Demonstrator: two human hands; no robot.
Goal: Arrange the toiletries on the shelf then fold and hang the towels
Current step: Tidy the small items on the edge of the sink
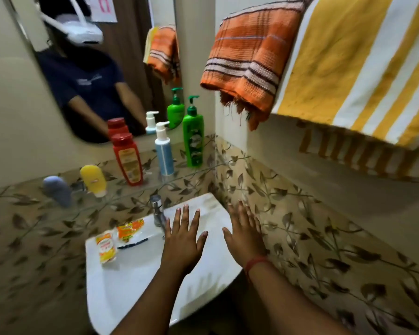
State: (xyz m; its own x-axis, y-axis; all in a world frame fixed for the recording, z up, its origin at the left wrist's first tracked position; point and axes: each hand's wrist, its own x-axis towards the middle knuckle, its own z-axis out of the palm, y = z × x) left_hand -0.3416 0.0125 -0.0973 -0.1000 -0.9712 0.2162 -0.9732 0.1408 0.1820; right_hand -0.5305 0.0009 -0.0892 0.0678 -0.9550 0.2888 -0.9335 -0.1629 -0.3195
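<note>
- Left hand [184, 240]: flat, palm down, fingers straight and spread, holding nothing. It hovers over the white sink [121, 286], just right of the chrome tap [158, 210].
- Right hand [246, 235]: also spread wide and empty, over the sink's right rim, close to the leaf-patterned tile wall [312, 226]. Cannot tell whether it touches the wall. Red thread [255, 262] round the wrist.
- Glass shelf [153, 176] runs under the mirror [94, 68] and ends in the corner at the right wall.
- On the shelf, left to right: blue-grey tube [58, 191], yellow tube [93, 180], red bottle [127, 158], white-and-blue pump bottle [164, 151], green pump bottle [192, 135]. All upright, each apart from the next; green bottle nearest the corner.
- Sink's left ledge: yellow-white sachet [106, 247], orange packet [130, 228], and a dark slim item [132, 244] too blurred to name.
- Orange plaid towel [249, 59] hangs folded on the right wall, fringe down, above the right hand. Its right edge touches the yellow-and-white striped towel [353, 66], which hangs beside it.
- Open room: the basin between and below the hands; the wall band under the towels.
</note>
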